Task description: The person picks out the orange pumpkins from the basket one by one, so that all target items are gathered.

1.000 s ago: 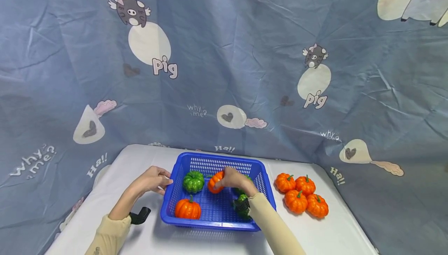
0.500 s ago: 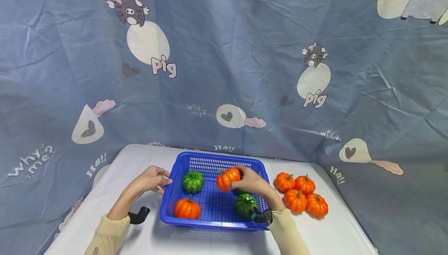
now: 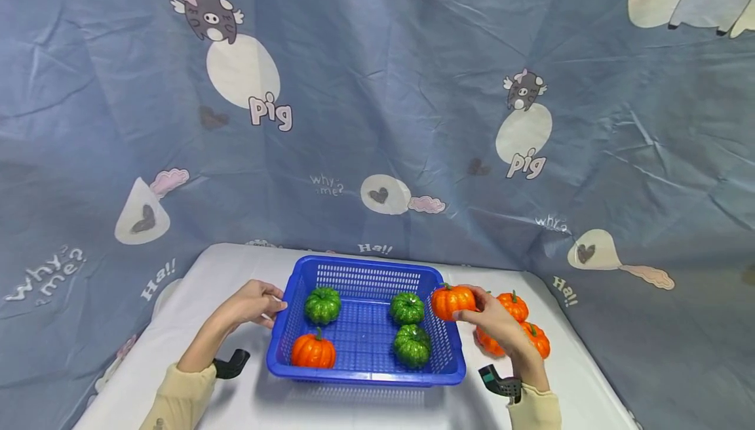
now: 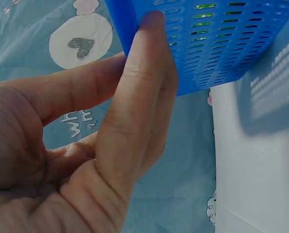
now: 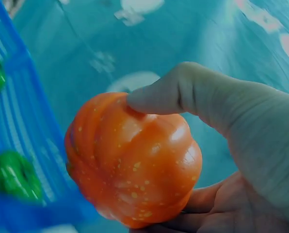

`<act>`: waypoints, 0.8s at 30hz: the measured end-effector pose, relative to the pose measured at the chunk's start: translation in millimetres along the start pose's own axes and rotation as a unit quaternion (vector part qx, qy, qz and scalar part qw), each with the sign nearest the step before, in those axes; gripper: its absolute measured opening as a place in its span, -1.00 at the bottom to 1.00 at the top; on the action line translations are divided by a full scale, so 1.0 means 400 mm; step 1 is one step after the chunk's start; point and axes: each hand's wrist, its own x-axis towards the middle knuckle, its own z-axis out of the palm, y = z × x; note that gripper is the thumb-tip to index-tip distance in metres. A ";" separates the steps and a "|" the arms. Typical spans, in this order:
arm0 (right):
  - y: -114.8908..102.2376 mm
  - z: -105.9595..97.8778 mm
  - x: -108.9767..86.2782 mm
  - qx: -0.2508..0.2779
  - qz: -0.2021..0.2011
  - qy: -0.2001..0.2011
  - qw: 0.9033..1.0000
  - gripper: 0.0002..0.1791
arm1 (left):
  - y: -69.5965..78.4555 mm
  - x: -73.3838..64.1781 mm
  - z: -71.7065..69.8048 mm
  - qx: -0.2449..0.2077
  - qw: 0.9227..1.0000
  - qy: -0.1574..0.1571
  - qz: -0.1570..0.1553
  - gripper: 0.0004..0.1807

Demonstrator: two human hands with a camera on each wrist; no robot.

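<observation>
My right hand point(image 3: 494, 320) grips an orange toy pumpkin point(image 3: 451, 302) over the right rim of a blue plastic basket point(image 3: 366, 377). In the right wrist view the thumb point(image 5: 156, 98) presses on the pumpkin's side, with fingers beneath it. At the basket's left side, my left hand point(image 3: 255, 303) pinches the rim, fingertips against the slotted outer wall point(image 4: 207, 53). Inside the basket, a green pumpkin point(image 3: 323, 305) is at back left and an orange pumpkin point(image 3: 313, 351) at front left. Two more green pumpkins, one behind point(image 3: 407, 309) the other point(image 3: 412, 346), sit on the right.
Several orange pumpkins stand on the white table right of the basket, partly hidden by my right hand and forearm; one pumpkin point(image 3: 535, 339) shows at the right. A blue cloth backdrop point(image 3: 354, 122) with pig prints hangs behind the table point(image 3: 236, 266).
My right hand has lifted the orange pumpkin from the middle of the basket and carried it rightward to the right rim. My left hand has stayed at the basket's left side.
</observation>
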 end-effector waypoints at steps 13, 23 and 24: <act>0.161 -0.238 -0.059 0.019 0.089 0.139 0.986 -0.03 | -0.003 0.001 -0.002 0.000 1.000 0.003 0.004 -0.56; 0.304 -0.311 -0.076 0.058 0.176 0.274 0.944 0.11 | -0.006 0.006 -0.002 0.004 1.000 0.006 0.003 -0.55; 0.316 -0.312 -0.077 0.056 0.179 0.286 0.940 0.08 | -0.005 0.005 -0.002 0.005 1.000 0.006 0.003 -0.55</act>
